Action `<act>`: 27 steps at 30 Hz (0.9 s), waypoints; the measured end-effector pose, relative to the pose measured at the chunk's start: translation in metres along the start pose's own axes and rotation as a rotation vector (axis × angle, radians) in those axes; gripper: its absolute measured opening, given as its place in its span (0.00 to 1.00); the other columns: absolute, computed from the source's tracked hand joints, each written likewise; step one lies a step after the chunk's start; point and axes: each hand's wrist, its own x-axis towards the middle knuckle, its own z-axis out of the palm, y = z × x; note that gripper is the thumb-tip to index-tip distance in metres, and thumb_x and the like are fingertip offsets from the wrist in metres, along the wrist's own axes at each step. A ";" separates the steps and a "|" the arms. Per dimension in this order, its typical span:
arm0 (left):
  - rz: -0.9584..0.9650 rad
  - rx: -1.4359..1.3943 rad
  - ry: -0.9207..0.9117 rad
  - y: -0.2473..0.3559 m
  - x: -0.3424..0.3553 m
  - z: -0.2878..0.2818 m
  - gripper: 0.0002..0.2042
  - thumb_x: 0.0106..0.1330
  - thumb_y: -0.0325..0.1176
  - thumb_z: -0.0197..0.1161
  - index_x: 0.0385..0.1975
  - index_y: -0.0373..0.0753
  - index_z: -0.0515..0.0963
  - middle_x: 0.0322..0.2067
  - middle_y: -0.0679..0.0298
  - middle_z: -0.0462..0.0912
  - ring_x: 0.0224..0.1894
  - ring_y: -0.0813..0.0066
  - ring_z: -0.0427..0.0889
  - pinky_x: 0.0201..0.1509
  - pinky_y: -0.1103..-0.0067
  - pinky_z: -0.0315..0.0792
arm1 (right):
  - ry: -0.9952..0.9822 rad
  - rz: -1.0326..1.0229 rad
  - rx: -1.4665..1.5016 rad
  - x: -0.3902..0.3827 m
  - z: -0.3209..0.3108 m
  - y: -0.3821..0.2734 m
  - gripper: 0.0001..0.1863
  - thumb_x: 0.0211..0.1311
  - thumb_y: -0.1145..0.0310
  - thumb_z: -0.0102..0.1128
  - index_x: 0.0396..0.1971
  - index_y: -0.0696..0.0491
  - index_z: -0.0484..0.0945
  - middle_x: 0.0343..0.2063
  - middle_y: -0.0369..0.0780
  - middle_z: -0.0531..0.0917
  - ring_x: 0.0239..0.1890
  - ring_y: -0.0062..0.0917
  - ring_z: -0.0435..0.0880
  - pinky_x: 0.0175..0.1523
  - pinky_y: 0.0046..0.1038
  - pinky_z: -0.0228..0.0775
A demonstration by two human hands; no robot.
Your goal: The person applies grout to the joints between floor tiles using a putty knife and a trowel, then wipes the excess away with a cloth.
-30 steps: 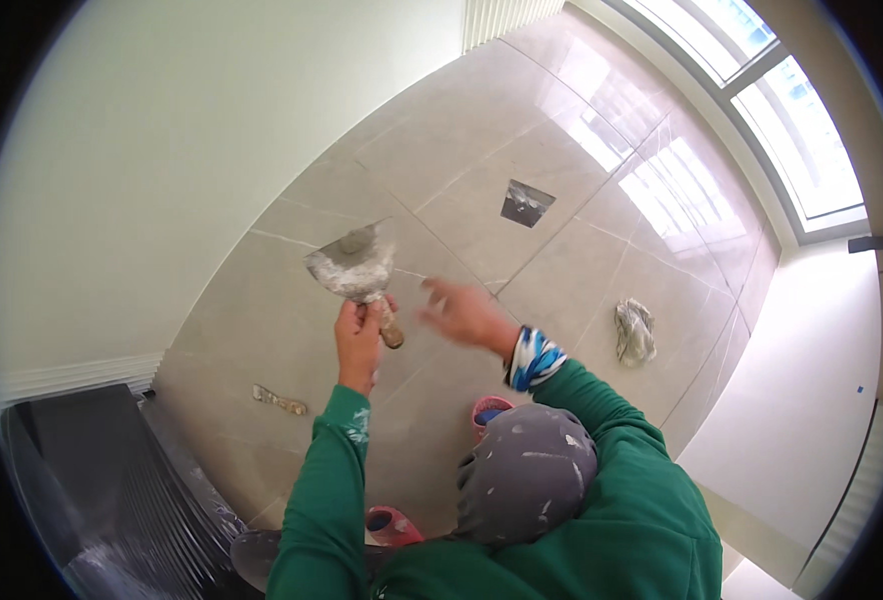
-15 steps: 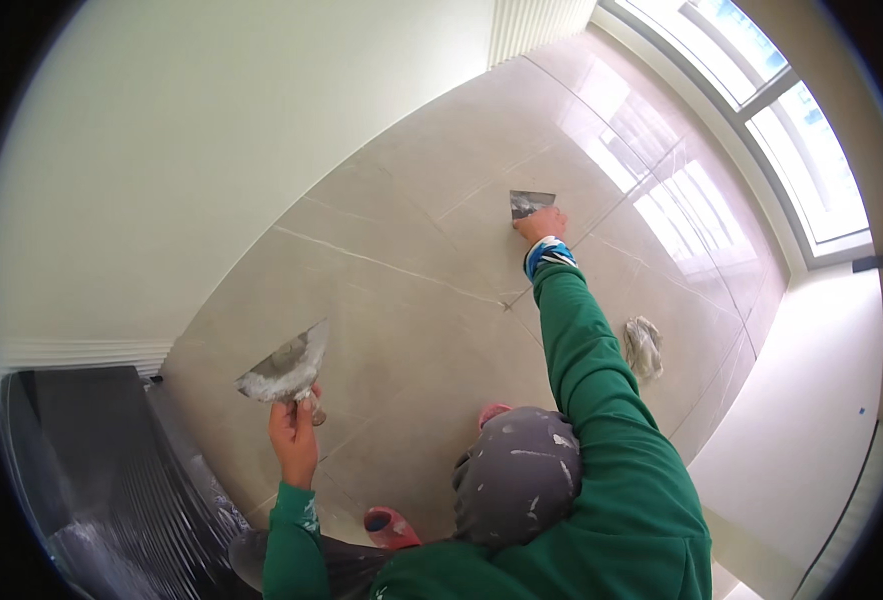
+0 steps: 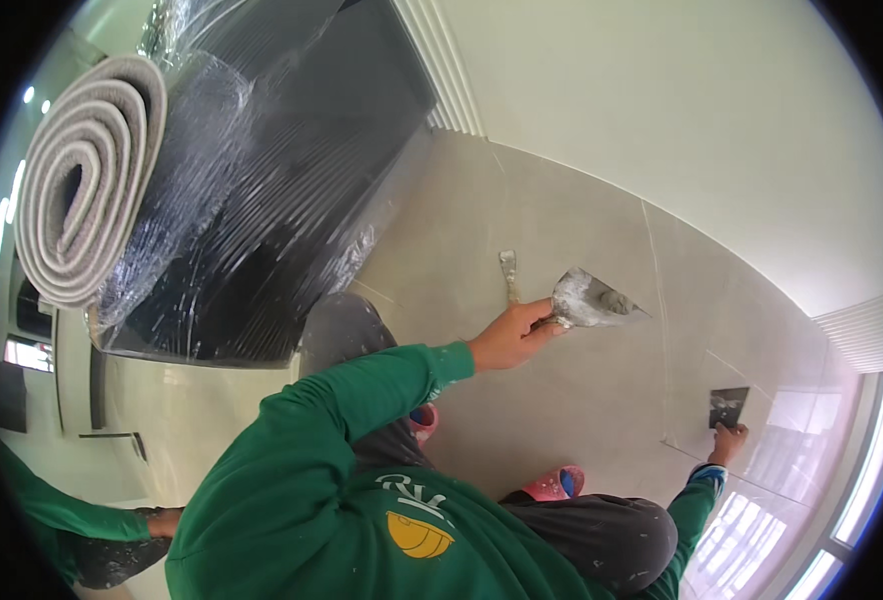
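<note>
My left hand (image 3: pixel 515 337) grips a wide putty knife (image 3: pixel 594 298) by its handle. Pale filler is smeared over that blade, with a grey lump on its face. To the right, at arm's length, my right hand (image 3: pixel 730 441) is closed on a second putty knife (image 3: pixel 729 405), dark-bladed with whitish smears, at the tiled floor. A narrow scraper (image 3: pixel 508 272) with a stained blade lies on the tiles, just beyond my left hand.
A large dark piece wrapped in clear plastic film (image 3: pixel 292 190) stands at the left, beside a rolled grey carpet (image 3: pixel 92 180). A white wall (image 3: pixel 682 100) borders the floor (image 3: pixel 602 400). At the lower left a green sleeve (image 3: pixel 72 510) shows, a person's or a reflection. A window (image 3: pixel 867 480) is at right.
The view has swung left, bringing in the wrapped piece, the carpet roll and the narrow scraper, while the crumpled cloth has left it. Both hands keep hold of their putty knives.
</note>
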 end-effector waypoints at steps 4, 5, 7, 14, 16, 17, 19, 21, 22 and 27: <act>-0.023 -0.175 0.180 -0.002 -0.134 -0.162 0.13 0.80 0.32 0.58 0.58 0.35 0.77 0.44 0.68 0.85 0.44 0.84 0.77 0.50 0.81 0.72 | -0.503 -0.074 0.474 -0.232 0.115 -0.209 0.27 0.65 0.81 0.60 0.65 0.60 0.71 0.49 0.41 0.85 0.51 0.28 0.85 0.53 0.37 0.83; 0.039 -0.172 0.266 -0.005 -0.134 -0.192 0.13 0.81 0.32 0.57 0.58 0.35 0.77 0.45 0.67 0.84 0.44 0.84 0.77 0.49 0.81 0.73 | -0.619 -0.126 0.473 -0.248 0.134 -0.284 0.27 0.67 0.79 0.59 0.66 0.60 0.70 0.51 0.41 0.84 0.52 0.28 0.85 0.53 0.37 0.83; 0.151 -0.188 0.376 0.021 -0.096 -0.233 0.13 0.82 0.33 0.56 0.59 0.35 0.76 0.45 0.66 0.83 0.44 0.85 0.78 0.46 0.80 0.75 | -0.821 -0.242 0.526 -0.264 0.160 -0.417 0.24 0.71 0.76 0.57 0.66 0.59 0.71 0.53 0.42 0.83 0.53 0.29 0.85 0.52 0.36 0.84; 0.424 0.029 0.646 0.083 -0.174 -0.216 0.14 0.81 0.31 0.55 0.61 0.33 0.75 0.42 0.66 0.81 0.38 0.82 0.78 0.41 0.82 0.74 | -1.240 -0.140 0.536 -0.475 0.155 -0.543 0.18 0.76 0.71 0.50 0.62 0.57 0.72 0.52 0.43 0.84 0.49 0.30 0.87 0.45 0.39 0.87; 0.513 0.180 0.729 0.097 -0.176 -0.282 0.13 0.79 0.29 0.56 0.59 0.34 0.76 0.39 0.61 0.79 0.35 0.75 0.74 0.39 0.80 0.70 | -1.279 -0.115 0.585 -0.544 0.195 -0.587 0.18 0.75 0.73 0.50 0.62 0.57 0.71 0.52 0.43 0.84 0.49 0.30 0.87 0.45 0.38 0.87; 0.530 0.178 0.730 0.100 -0.177 -0.311 0.13 0.79 0.29 0.56 0.59 0.34 0.76 0.39 0.61 0.79 0.35 0.75 0.74 0.39 0.80 0.70 | -1.346 -0.069 0.627 -0.570 0.217 -0.603 0.18 0.75 0.74 0.50 0.62 0.57 0.71 0.52 0.42 0.84 0.48 0.29 0.87 0.45 0.38 0.87; 0.531 0.185 0.801 0.098 -0.190 -0.351 0.14 0.76 0.25 0.58 0.59 0.34 0.76 0.42 0.57 0.79 0.36 0.68 0.77 0.40 0.77 0.73 | -1.409 -0.009 0.672 -0.620 0.254 -0.616 0.18 0.74 0.75 0.50 0.61 0.57 0.71 0.52 0.42 0.84 0.49 0.29 0.87 0.45 0.38 0.87; 0.604 0.264 0.819 0.081 -0.196 -0.357 0.17 0.73 0.22 0.60 0.60 0.34 0.76 0.44 0.56 0.80 0.38 0.65 0.79 0.41 0.75 0.75 | -1.534 0.072 0.683 -0.636 0.272 -0.598 0.19 0.72 0.77 0.49 0.61 0.57 0.71 0.53 0.42 0.84 0.49 0.29 0.87 0.46 0.39 0.86; 0.688 0.346 0.825 0.071 -0.197 -0.355 0.20 0.69 0.19 0.61 0.61 0.35 0.76 0.45 0.55 0.80 0.40 0.62 0.81 0.42 0.73 0.76 | -1.532 0.080 0.679 -0.640 0.279 -0.588 0.19 0.72 0.77 0.49 0.61 0.57 0.71 0.53 0.42 0.84 0.49 0.29 0.87 0.46 0.39 0.86; 0.721 0.533 0.761 0.026 -0.212 -0.343 0.28 0.60 0.14 0.61 0.63 0.36 0.77 0.48 0.53 0.81 0.43 0.55 0.82 0.45 0.69 0.79 | -1.705 0.231 0.799 -0.654 0.309 -0.559 0.18 0.74 0.74 0.48 0.60 0.58 0.73 0.53 0.43 0.84 0.49 0.31 0.86 0.48 0.40 0.83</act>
